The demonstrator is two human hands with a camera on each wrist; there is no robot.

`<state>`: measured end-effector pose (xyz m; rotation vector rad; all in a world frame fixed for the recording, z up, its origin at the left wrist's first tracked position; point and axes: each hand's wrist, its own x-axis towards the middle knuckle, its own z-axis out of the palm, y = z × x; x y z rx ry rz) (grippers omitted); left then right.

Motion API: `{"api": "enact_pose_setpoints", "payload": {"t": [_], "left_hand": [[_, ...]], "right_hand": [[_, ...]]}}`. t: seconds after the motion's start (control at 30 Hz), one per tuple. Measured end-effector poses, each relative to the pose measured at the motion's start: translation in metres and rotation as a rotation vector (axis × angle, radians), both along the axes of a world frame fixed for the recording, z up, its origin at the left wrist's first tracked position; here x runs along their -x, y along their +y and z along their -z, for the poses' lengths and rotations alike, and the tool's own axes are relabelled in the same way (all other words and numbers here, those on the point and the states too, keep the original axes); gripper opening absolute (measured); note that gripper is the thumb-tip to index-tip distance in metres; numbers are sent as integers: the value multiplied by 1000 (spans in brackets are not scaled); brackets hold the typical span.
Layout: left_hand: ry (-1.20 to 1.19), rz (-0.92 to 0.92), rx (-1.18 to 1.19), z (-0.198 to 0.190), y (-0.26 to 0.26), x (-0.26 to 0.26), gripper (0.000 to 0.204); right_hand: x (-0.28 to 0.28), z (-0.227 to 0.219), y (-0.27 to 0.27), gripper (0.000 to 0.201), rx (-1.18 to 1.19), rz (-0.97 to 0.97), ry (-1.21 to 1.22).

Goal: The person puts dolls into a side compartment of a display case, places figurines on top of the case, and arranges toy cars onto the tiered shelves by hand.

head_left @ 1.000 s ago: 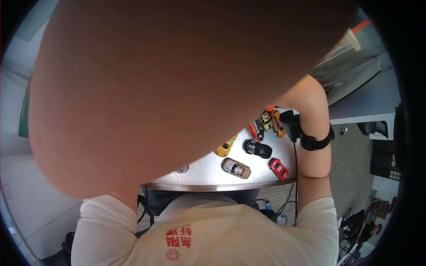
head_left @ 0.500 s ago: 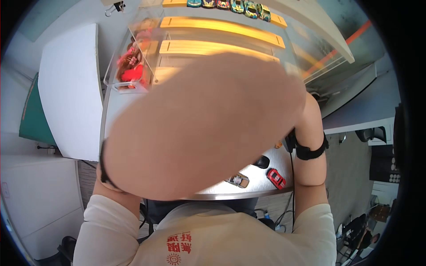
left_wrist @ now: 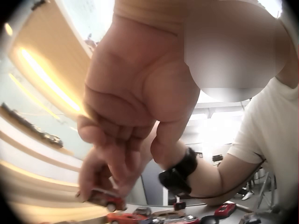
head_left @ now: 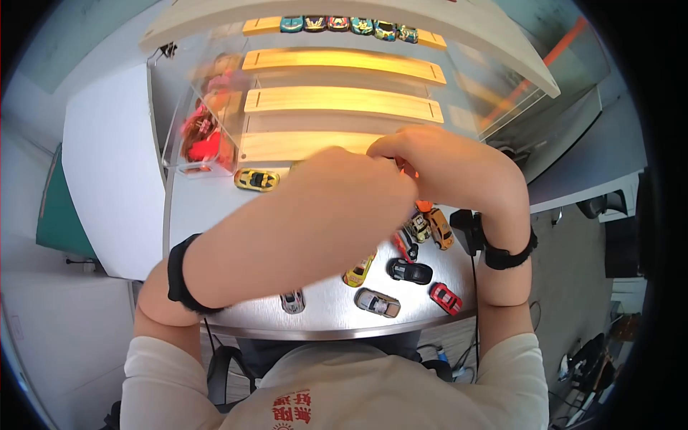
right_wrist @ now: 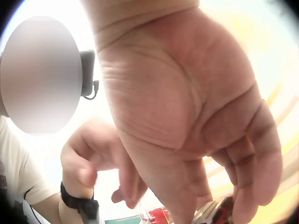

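Observation:
My right hand (head_left: 423,154) is by the front end of the lowest wooden strip, pinching a toy car. That dark red car (left_wrist: 107,199) shows beneath its fingertips in the left wrist view, and part of the car (right_wrist: 218,212) appears in the right wrist view. Beside it in the head view, my left hand (head_left: 358,179) is slightly blurred. Its fingers (left_wrist: 119,156) hang loosely bent around nothing, as the left wrist view shows. Whether the two hands touch is unclear. Below them lie several toy cars, among them a black one (head_left: 409,271) and a red one (head_left: 446,299).
Wooden strips (head_left: 344,102) cross a clear rack, with several cars (head_left: 338,24) on the top one. A clear bin (head_left: 208,169) of red and pink items stands at the left. A yellow car (head_left: 256,180) lies near it. A pale board (head_left: 358,14) overhangs the rack.
My left hand and forearm have moved down and away from the head camera, uncovering the rack, table cars and my right hand. The right forearm has shifted little.

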<state>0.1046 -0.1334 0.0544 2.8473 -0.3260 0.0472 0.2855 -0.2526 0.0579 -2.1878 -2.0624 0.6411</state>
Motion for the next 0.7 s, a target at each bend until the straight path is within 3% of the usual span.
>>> {"api": "enact_pose_setpoints", "payload": {"t": [0.03, 0.1, 0.13, 0.2, 0.33, 0.37, 0.43, 0.57, 0.63, 0.7], "left_hand": [[-3, 7, -12, 5, 10, -1, 16], [-135, -233, 193, 17, 27, -6, 26], [-136, -232, 192, 16, 31, -10, 26], [-74, -434, 345, 15, 39, -17, 38], [-27, -487, 496, 22, 40, -27, 47], [-45, -467, 645, 31, 42, -29, 49], [-46, -432, 902, 40, 44, -35, 46], [-66, -428, 962, 46, 53, -43, 37], [67, -389, 1121, 40, 59, -42, 33], [91, -381, 1117, 31, 59, -38, 33]], "right_hand": [[3, -6, -4, 43, -43, 42, 25], [6, -10, -8, 43, -92, 86, 47], [7, -11, -10, 46, -126, 118, 81], [7, -10, -9, 48, -157, 145, 104], [3, 4, 1, 53, -439, 93, 121], [2, 4, 3, 53, -521, 94, 96], [3, 0, 7, 53, -507, 104, 110], [9, -9, 7, 57, -517, 163, 161], [7, -9, 8, 58, -560, 199, 172], [4, -11, 9, 59, -604, 238, 185]]}}
